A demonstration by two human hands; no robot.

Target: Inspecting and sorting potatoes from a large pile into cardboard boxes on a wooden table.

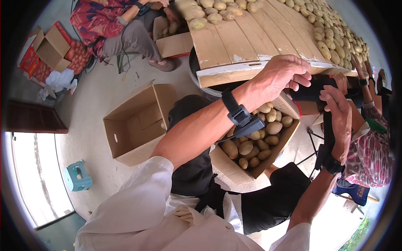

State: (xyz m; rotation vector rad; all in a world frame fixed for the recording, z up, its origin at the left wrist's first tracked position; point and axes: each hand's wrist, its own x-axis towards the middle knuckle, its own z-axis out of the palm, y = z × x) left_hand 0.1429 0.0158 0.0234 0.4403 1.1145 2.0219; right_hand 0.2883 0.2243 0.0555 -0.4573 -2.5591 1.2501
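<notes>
My left hand [290, 73] is raised above the near edge of a wooden board table [245, 37], fingers loosely bent and apart, with no object visible in it. My right hand [339, 114] is lifted at the right, its fingers partly bent, holding nothing that shows. Below my left forearm, a cardboard box [290, 131] of potatoes [274, 128] stands between my legs. Potatoes lie on the tabletop at the back left [215, 18] and in a large pile along the right side [333, 37]. Both wrists wear dark straps with a device.
A cardboard box [132, 125] with its top open stands left of my leg. A teal plastic stool [78, 176] is farther left. Beyond are a seated person [103, 28], another carton [174, 44], and red net bags [77, 56]. Other people's arms and a patterned sleeve [367, 157] are at the right.
</notes>
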